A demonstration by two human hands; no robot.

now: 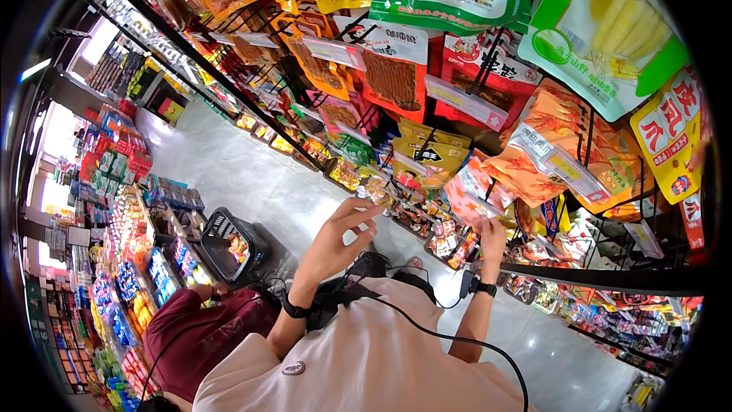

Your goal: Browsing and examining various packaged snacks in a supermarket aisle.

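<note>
My left hand [333, 243] is raised in front of the hanging snack rack, thumb and fingers apart with nothing visible between them. Beyond its fingertips hangs a group of yellow snack bags [431, 154]. My right hand [492, 242] is at the lower edge of a pink snack bag [467, 189], its fingers closed there beside a price tag holder [485, 207]. Part of the grip is hidden behind the fingers. Orange snack bags [526, 160] hang just above and to the right of that hand.
More bags hang above, including a large green-and-white bag [602, 38]. Metal hooks and tag holders stick out from the rack. At my left stands a person in a maroon top [202, 336], close to a black shopping basket [258, 238] with packets inside. Stocked shelves [126, 259] line the far left.
</note>
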